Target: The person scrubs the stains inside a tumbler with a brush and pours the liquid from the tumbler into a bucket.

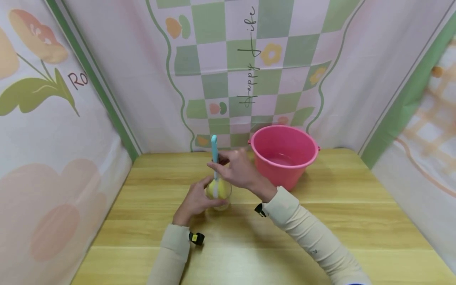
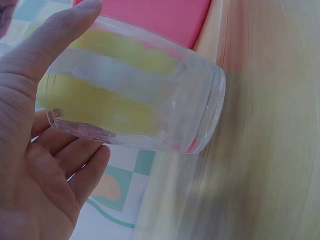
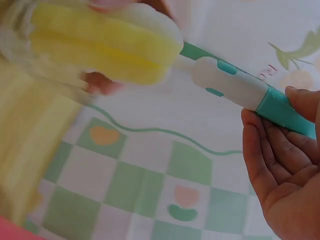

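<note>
My left hand grips a clear drinking glass, thumb on one side and fingers on the other. In the head view the glass stands upright, low over the table. Inside it is the yellow and white sponge head of a cup brush, part of it rising past the rim in the right wrist view. My right hand pinches the brush's teal handle between thumb and fingers, above the glass. The handle's tip points up, and a white collar joins it toward the sponge.
A pink bucket stands right behind my right hand, near the back edge of the wooden table. Printed cloth hangs behind the table and along both sides.
</note>
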`<state>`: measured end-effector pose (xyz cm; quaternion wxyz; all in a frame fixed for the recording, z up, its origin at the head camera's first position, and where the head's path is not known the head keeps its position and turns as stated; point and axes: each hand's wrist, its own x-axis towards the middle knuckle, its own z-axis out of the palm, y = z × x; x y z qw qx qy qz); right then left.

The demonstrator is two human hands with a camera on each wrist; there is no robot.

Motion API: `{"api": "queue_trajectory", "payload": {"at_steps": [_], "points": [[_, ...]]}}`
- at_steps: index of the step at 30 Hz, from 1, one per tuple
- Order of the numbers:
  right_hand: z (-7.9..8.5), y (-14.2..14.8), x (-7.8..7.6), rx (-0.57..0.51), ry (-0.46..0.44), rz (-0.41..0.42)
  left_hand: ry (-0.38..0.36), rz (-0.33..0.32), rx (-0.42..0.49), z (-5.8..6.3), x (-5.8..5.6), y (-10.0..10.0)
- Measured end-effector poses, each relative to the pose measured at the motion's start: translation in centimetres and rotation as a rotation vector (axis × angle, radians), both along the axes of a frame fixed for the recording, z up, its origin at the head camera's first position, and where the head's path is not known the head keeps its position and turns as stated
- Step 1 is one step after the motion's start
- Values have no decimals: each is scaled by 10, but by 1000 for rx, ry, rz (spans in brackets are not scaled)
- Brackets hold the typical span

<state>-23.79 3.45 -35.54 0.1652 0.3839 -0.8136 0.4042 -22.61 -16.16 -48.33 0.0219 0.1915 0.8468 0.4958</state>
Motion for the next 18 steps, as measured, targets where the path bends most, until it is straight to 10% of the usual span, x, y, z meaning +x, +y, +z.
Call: {"api": "queue_trajectory", "payload": {"at_steps": [7, 18], "points": [[17, 5, 1, -44, 36, -17, -18, 19, -5, 1, 0, 0], [-21, -5, -5, 3, 44, 47, -10, 9, -17, 1, 1, 0]]}}
